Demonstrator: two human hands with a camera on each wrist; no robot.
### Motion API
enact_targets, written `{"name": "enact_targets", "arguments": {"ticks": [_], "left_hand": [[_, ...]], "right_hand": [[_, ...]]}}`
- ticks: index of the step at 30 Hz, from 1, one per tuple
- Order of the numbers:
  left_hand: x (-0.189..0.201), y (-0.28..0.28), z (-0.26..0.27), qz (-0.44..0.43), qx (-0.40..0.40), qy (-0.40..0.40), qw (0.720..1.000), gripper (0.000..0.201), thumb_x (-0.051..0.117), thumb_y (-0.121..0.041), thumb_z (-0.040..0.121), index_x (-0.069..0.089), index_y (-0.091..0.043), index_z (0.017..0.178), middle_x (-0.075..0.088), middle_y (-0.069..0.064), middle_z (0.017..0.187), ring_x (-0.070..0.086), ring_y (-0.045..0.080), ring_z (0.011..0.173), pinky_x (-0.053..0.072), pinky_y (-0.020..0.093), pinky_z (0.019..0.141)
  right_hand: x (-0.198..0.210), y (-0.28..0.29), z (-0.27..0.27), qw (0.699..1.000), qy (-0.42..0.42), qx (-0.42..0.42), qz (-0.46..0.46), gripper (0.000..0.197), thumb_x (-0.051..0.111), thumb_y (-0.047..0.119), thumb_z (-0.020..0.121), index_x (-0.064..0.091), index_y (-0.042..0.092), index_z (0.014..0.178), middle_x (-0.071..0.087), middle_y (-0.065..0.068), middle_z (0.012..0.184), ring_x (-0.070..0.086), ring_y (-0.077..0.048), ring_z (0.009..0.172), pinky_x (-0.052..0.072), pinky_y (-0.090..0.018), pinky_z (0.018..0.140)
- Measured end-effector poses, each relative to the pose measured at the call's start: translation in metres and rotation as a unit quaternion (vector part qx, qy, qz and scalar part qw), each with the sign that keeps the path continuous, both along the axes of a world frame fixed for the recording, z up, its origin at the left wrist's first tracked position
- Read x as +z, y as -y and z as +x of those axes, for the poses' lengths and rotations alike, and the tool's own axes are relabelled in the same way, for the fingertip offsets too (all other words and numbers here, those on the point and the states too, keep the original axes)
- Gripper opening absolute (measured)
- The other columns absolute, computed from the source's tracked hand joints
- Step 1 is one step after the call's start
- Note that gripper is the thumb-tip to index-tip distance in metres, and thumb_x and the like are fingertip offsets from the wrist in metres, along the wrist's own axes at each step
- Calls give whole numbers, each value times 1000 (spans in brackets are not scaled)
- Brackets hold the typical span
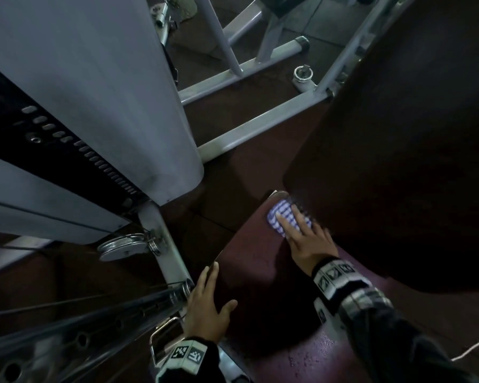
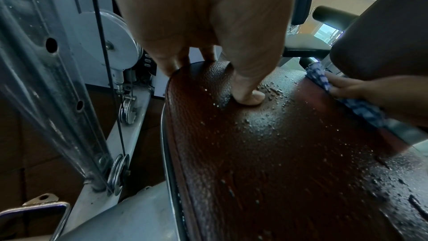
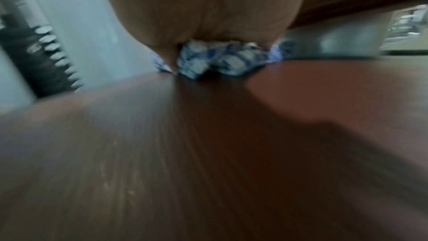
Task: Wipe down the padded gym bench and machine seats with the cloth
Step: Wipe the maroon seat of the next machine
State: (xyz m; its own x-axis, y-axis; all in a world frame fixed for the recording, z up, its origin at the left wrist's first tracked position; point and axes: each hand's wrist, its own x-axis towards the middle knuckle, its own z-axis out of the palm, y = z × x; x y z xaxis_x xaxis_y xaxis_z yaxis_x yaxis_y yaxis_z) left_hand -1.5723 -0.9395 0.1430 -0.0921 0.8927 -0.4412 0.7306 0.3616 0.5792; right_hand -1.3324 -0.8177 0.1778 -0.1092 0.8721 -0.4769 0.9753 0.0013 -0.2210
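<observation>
A maroon padded machine seat [image 1: 260, 275] fills the lower middle, with a dark back pad [image 1: 398, 161] rising on its right. My right hand [image 1: 304, 239] lies flat with spread fingers on a blue-and-white checked cloth [image 1: 281, 214], pressing it onto the seat's far corner beside the back pad. The right wrist view is blurred; it shows the cloth [image 3: 227, 60] bunched under the fingers. My left hand [image 1: 210, 294] grips the seat's left edge, thumb [image 2: 247, 96] dug into the top and fingers down the side. Water droplets [image 2: 271, 89] bead on the seat [image 2: 277, 153].
A grey weight-stack shroud [image 1: 94, 92] and black plates [image 1: 67, 139] stand close on the left. A pulley [image 1: 125, 246] and a chrome perforated rail [image 1: 94, 319] sit beside the seat. White frame tubes [image 1: 260, 125] cross the dark floor beyond.
</observation>
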Motion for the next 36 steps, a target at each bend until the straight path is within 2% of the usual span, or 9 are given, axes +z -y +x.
{"name": "enact_targets", "arguments": {"ticks": [2, 6, 9, 12, 18, 23, 26, 29, 36], "left_hand": [[0, 0, 0, 0, 3, 2, 1000, 95, 73, -37, 78, 7, -45, 147, 16, -11, 158, 25, 16, 142, 25, 35, 114], [1, 0, 0, -1, 6, 6, 1000, 95, 73, -37, 78, 9, -43, 148, 16, -10, 158, 25, 17, 142, 25, 35, 114], [1, 0, -2, 2, 1, 7, 1000, 94, 72, -40, 79, 7, -45, 147, 14, -12, 158, 24, 16, 143, 26, 38, 115], [1, 2, -5, 6, -1, 20, 1000, 94, 72, -45, 77, 13, -43, 149, 15, -13, 158, 24, 13, 142, 25, 36, 115], [-2, 20, -10, 59, 84, 84, 991, 88, 56, -64, 67, 35, -27, 144, 37, -4, 150, 35, 11, 137, 29, 30, 111], [-2, 33, -6, 57, 117, 93, 987, 81, 60, -54, 72, 38, -24, 143, 39, 0, 149, 34, 14, 138, 27, 31, 112], [-4, 30, -5, 45, 128, 99, 986, 74, 70, -31, 77, 39, -21, 143, 40, 0, 149, 36, 15, 138, 27, 29, 112], [-7, 30, -7, 32, 133, 99, 986, 75, 75, -14, 79, 39, -20, 144, 41, 0, 148, 38, 17, 137, 30, 37, 114], [-7, 31, -7, 45, 135, 107, 984, 76, 75, -10, 78, 39, -22, 144, 40, 0, 149, 36, 15, 137, 29, 37, 115]], "right_hand": [[1, -20, -19, 1000, 5, -14, 19, 55, 26, 39, 96, -2, 58, 140, -13, 16, 155, 19, -29, 140, 15, -44, 113], [-3, -27, -52, 999, 18, 49, 1, 51, 23, 38, 97, 7, 51, 143, -10, 11, 157, -6, -34, 143, -1, -51, 114], [-5, 7, -54, 989, 18, 142, 37, 55, 29, 36, 86, 30, 45, 140, 27, 4, 153, 20, -39, 140, 16, -55, 112], [-8, 42, -29, 982, 14, 179, 60, 56, 36, 34, 84, 33, 43, 139, 38, 2, 147, 35, -38, 133, 19, -49, 107], [1, 44, 6, 997, 21, 56, 43, 65, 31, 44, 82, 12, 46, 145, 33, 5, 150, 36, -31, 135, 17, -42, 108], [-5, 0, -28, 998, 47, 37, 22, 59, 12, 49, 86, -10, 52, 141, -17, 9, 155, -10, -31, 143, -3, -51, 113], [-3, 0, -67, 990, 38, 134, 16, 60, 10, 49, 84, 9, 50, 143, -3, 8, 157, -4, -35, 144, -5, -57, 112], [-4, 33, -91, 971, 35, 234, 20, 54, 29, 44, 81, 44, 45, 133, 39, 4, 147, 34, -40, 134, 18, -63, 107], [-8, 102, -21, 957, -3, 283, 60, 75, 42, 32, 72, 21, 48, 142, 31, 8, 151, 25, -32, 138, 13, -51, 108]]}}
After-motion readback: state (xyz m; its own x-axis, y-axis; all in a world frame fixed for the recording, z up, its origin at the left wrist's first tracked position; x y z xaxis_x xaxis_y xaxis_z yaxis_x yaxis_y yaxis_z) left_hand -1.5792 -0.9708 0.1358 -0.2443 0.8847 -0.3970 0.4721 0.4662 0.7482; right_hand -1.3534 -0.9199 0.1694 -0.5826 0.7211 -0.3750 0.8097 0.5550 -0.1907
